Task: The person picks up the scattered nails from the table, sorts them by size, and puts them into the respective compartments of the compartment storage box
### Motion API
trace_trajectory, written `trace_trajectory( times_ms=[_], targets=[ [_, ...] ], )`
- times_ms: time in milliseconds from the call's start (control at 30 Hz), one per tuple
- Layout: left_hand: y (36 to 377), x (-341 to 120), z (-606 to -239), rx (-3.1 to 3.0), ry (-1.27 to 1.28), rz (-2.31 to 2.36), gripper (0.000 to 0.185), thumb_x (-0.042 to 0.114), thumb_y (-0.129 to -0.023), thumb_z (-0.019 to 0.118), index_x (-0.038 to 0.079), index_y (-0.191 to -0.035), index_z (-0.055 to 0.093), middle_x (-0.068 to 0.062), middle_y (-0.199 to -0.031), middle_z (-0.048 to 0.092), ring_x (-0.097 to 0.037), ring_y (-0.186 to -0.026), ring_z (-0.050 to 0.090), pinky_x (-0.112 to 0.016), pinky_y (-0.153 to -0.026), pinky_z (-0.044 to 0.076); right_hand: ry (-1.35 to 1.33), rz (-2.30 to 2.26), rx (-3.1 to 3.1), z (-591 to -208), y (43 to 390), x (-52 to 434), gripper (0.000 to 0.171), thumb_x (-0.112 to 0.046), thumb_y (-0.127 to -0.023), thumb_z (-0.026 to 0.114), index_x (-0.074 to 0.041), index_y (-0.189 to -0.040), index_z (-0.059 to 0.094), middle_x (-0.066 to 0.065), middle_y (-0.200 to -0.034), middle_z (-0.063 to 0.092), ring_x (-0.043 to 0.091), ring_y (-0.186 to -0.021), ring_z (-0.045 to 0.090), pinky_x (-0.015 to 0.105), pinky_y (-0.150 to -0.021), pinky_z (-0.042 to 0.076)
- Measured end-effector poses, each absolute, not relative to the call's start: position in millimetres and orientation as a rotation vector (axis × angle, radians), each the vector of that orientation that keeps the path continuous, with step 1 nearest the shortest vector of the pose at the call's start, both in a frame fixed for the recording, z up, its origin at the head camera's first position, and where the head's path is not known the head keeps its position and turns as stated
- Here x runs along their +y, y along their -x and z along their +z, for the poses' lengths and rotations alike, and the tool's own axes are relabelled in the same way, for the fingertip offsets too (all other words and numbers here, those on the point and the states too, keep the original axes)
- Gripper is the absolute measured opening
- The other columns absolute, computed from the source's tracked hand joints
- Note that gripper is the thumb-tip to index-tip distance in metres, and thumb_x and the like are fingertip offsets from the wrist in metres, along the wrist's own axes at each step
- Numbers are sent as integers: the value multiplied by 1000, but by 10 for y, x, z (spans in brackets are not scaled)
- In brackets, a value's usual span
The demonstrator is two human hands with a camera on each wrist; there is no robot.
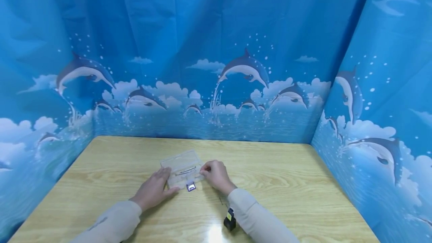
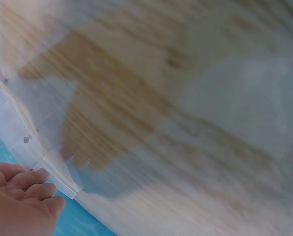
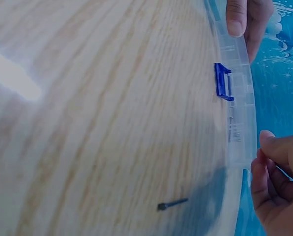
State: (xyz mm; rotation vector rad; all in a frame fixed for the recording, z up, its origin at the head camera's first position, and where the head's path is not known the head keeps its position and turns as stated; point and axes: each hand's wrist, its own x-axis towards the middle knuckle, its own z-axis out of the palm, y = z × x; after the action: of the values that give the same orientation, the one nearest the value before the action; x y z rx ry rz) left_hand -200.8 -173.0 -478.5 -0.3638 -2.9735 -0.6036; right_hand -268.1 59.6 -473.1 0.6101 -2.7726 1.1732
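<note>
From the head view, a clear plastic box [image 1: 182, 168] with a blue latch [image 1: 191, 187] lies flat near the middle of a wooden table [image 1: 287, 183], and a person steadies it from both sides. The left hand [image 1: 154, 188] lies at the box's 8 o'clock corner, fingers fairly straight against the edge, bracing rather than gripping. The right hand [image 1: 216, 175] sits at the box's 3 o'clock, fingers curled onto that end as if pinching the rim. Bare tabletop stretches toward 12 and 3 o'clock; blue dolphin curtains [image 1: 216, 66] wall in three sides. A small black object [image 1: 230, 220] rests by the right sleeve at 6 o'clock. The left wrist view is blurred: fingers [image 2: 23, 179] lie just beside the box's pale edge [image 2: 43, 152], with wood grain beyond. The right wrist view shows the box edge-on along the table, the latch [image 3: 223, 81] standing out from it, right fingertips [image 3: 272, 167] closed on the near end, the left hand's thumb [image 3: 236, 17] pressing the far end, and a small dark screw [image 3: 172, 203] lying loose on the wood, apart from the box.
</note>
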Motion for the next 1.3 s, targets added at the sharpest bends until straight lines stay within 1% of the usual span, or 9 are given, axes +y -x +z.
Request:
trace_trajectory(
  times_ms=[267, 533, 733, 1133, 1300],
  targets=[
    [2003, -1736, -4797, -2957, 378, -589, 82, 51, -87, 64, -8, -139, 42, -26, -142, 43, -44, -132, 39, -56, -110, 33, -619, 1200, -2793, -4594, 2609, 688, 8, -12, -87, 71, -6, -88, 76, 2, -83, 73, 8, -71, 64, 22, -64, 55],
    [2008, -1738, -4807, -2974, 360, -593, 83, 53, -87, 63, -8, -139, 41, -26, -143, 42, -44, -133, 38, -56, -110, 32, -607, 1207, -2851, -4525, 2499, 896, 11, -14, -88, 70, -6, -92, 76, 1, -84, 73, 6, -69, 63, 20, -60, 53],
    [2015, -1744, -4830, -2969, 359, -590, 84, 54, -86, 62, -8, -140, 41, -26, -143, 42, -44, -133, 38, -56, -110, 32, -627, 1223, -2859, -4589, 2365, 1081, 11, -13, -87, 71, -5, -91, 75, 2, -83, 73, 6, -69, 63, 19, -59, 52],
    [2024, -1727, -4813, -2980, 354, -594, 84, 53, -87, 63, -7, -140, 40, -25, -145, 40, -43, -134, 36, -56, -111, 31, -636, 1218, -2860, -4710, 2007, 1433, 9, -15, -84, 73, -6, -86, 75, 0, -80, 72, 4, -68, 62, 17, -63, 53],
    [2032, -1727, -4828, -2978, 353, -586, 84, 52, -86, 64, -8, -140, 40, -25, -145, 40, -44, -134, 37, -56, -110, 31, -650, 1244, -2858, -4752, 1861, 1553, 9, -13, -83, 74, -5, -86, 74, 1, -80, 72, 4, -68, 63, 17, -63, 53]
  ],
)
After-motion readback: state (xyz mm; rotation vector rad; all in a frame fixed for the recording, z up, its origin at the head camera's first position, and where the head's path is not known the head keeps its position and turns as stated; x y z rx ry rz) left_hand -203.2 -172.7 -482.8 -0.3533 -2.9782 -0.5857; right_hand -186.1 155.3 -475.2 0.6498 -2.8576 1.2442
